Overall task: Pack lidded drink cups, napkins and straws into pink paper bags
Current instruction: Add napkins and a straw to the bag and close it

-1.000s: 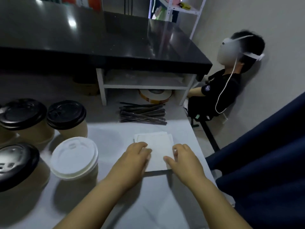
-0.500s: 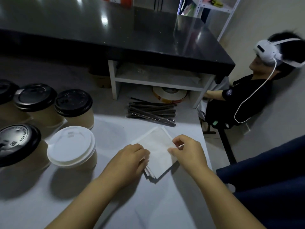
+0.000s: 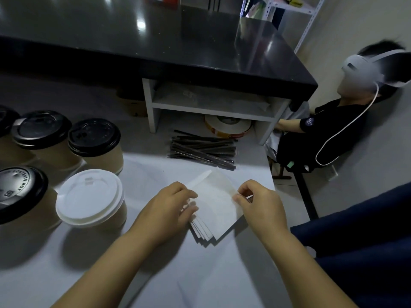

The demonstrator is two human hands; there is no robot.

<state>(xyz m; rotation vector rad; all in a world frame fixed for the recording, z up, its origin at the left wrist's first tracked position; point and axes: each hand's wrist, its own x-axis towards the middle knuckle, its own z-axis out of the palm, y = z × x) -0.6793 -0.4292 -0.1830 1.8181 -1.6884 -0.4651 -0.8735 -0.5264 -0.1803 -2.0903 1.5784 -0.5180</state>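
A small stack of white napkins [image 3: 216,205] lies on the white table [image 3: 189,274], turned corner-on. My left hand [image 3: 171,207] presses on the stack's left side. My right hand [image 3: 260,202] pinches the right edge of the top napkin, whose far corner is lifted. A bundle of dark wrapped straws [image 3: 203,150] lies beyond the napkins. At the left stand several kraft cups: one with a white lid [image 3: 89,197], others with black lids [image 3: 94,137]. No pink bag is in view.
A white shelf unit [image 3: 213,107] under a black counter [image 3: 155,41] stands behind the straws, with a tape roll [image 3: 226,127] beneath it. A seated person wearing a headset [image 3: 329,130] is at the right, past the table's edge. Dark blue fabric [image 3: 367,241] hangs at the lower right.
The napkin stack has been turned from square-on to corner-on, and my right hand has gone from resting on it to pinching and lifting the top napkin's edge.
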